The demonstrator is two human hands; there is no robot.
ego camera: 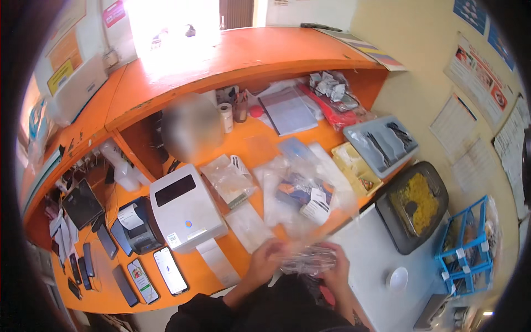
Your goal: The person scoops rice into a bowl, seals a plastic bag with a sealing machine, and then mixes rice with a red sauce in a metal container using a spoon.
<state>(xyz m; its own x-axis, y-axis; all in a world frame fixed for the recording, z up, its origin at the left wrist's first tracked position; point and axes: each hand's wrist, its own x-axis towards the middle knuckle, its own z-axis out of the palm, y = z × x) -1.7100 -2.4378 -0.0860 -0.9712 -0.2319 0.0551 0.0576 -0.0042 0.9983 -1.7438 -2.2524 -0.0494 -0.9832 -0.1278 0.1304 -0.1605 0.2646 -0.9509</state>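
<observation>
Close in front of my body, my left hand (266,259) and my right hand (338,263) hold a transparent plastic package (308,260) from its two sides. Shiny, crinkled film covers it, and blur hides what is inside. Just beyond my hands, a see-through plastic bag (305,186) lies on the orange counter (215,286). Inside or under its film I see a blue and orange printed pack and a white slip (317,206) with printing. Left of that bag sits another plastic-wrapped parcel (230,182) with a slip on it. A flat white packet (249,226) lies nearest my left hand.
To the left stand a white label printer (186,207), a black receipt printer (141,226) and several phones (171,272). On the right are a grey cutlery tray (381,145), a container of yellow food (419,203), a white cup (397,279) and a blue rack (466,245).
</observation>
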